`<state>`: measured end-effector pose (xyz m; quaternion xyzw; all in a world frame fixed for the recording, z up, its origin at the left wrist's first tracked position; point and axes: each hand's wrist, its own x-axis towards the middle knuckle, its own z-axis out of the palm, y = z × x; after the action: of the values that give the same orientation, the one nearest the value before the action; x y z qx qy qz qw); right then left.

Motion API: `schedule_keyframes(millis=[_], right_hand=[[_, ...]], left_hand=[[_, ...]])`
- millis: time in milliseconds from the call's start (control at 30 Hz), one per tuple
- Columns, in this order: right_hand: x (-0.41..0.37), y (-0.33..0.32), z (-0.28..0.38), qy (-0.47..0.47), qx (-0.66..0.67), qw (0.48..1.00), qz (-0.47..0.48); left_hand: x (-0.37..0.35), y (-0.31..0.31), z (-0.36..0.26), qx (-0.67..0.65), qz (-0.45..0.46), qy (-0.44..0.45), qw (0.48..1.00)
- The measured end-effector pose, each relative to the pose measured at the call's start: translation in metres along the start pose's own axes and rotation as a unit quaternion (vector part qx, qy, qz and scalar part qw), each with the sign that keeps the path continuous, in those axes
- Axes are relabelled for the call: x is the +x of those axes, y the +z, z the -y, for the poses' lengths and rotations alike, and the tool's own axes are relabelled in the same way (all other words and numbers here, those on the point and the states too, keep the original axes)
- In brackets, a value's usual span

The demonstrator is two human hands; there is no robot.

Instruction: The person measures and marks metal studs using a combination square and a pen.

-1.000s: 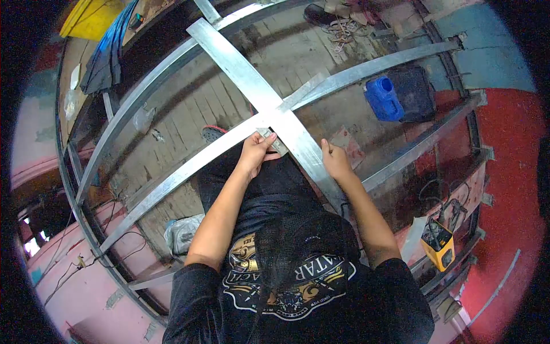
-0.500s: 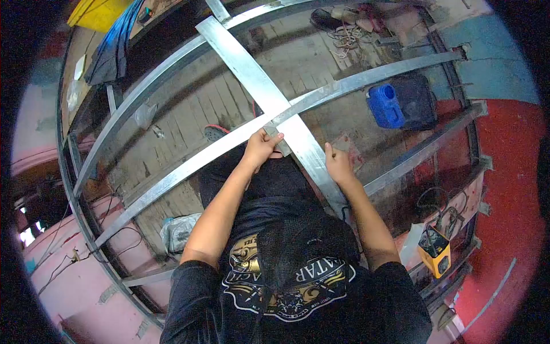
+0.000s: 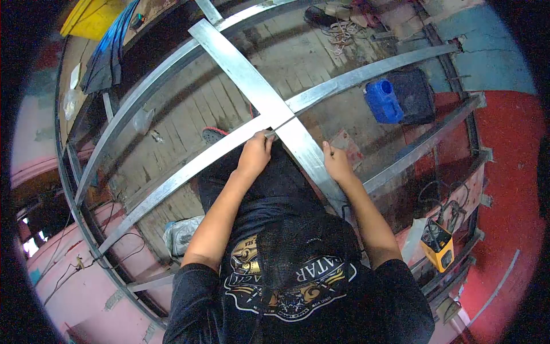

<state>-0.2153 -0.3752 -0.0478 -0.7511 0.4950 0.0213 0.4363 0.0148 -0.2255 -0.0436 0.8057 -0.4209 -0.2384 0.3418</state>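
Note:
My left hand [image 3: 255,152] pinches a small grey metal piece [image 3: 268,133] at the crossing of two metal bars. Its fingers are closed round the piece, near the lower edge of the long curved bar [image 3: 189,164]. The wide flat bar [image 3: 240,71] runs diagonally across that curved bar. My right hand [image 3: 337,160] rests at the right edge of the diagonal bar, thumb raised; its other fingers are bent and partly hidden, so its grip cannot be made out.
A blue container [image 3: 384,102] stands beside a black case [image 3: 417,96]. A yellow device [image 3: 437,250] with cables is at the lower right. More curved frame bars surround me, with a yellow container [image 3: 91,18] at the upper left.
The small metal piece, earlier lying flat and broad over the crossing, now shows only narrowly in my left hand, which has shifted slightly left. My right hand has hardly moved.

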Motion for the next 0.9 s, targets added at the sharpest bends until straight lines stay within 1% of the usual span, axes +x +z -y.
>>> schedule_keyframes(millis=[100, 167, 233, 300, 367, 467, 600, 667, 767, 833, 900], right_hand=[[0.001, 0.002, 0.0, 0.005, -0.007, 1.0, -0.002], [0.002, 0.002, -0.003, 0.003, -0.016, 1.0, -0.006], [-0.003, -0.004, 0.009, 0.012, -0.022, 1.0, 0.001], [0.002, 0.001, 0.001, 0.01, -0.014, 1.0, 0.003], [0.004, 0.004, -0.005, 0.01, -0.005, 1.0, 0.004], [0.0, 0.0, 0.004, 0.011, -0.02, 1.0, -0.006], [-0.002, -0.001, 0.008, 0.012, -0.008, 1.0, -0.004], [-0.003, 0.0, 0.008, 0.01, -0.003, 1.0, -0.011], [0.0, 0.002, 0.002, 0.001, -0.008, 1.0, -0.017], [0.0, 0.0, 0.002, 0.021, -0.012, 1.0, 0.003], [0.0, 0.001, 0.002, 0.02, -0.012, 1.0, 0.001]], left_hand=[[-0.001, -0.004, -0.008, -0.002, -0.006, -0.002, 1.0], [-0.001, -0.005, -0.008, 0.042, 0.004, -0.011, 0.999], [-0.001, -0.003, -0.005, 0.041, -0.002, -0.012, 0.999], [-0.003, 0.0, -0.003, 0.04, -0.007, -0.014, 0.999], [-0.003, 0.001, -0.001, 0.051, -0.018, 0.003, 0.999], [-0.003, -0.002, -0.004, 0.068, -0.011, 0.009, 0.998], [0.0, -0.002, 0.001, 0.062, -0.007, 0.018, 0.998], [0.0, 0.001, 0.005, 0.024, -0.024, 0.052, 0.998], [0.0, 0.002, 0.008, 0.016, -0.027, 0.056, 0.998], [0.001, 0.002, 0.008, 0.017, -0.029, 0.053, 0.998], [-0.001, 0.002, 0.01, 0.018, -0.031, 0.05, 0.998]])
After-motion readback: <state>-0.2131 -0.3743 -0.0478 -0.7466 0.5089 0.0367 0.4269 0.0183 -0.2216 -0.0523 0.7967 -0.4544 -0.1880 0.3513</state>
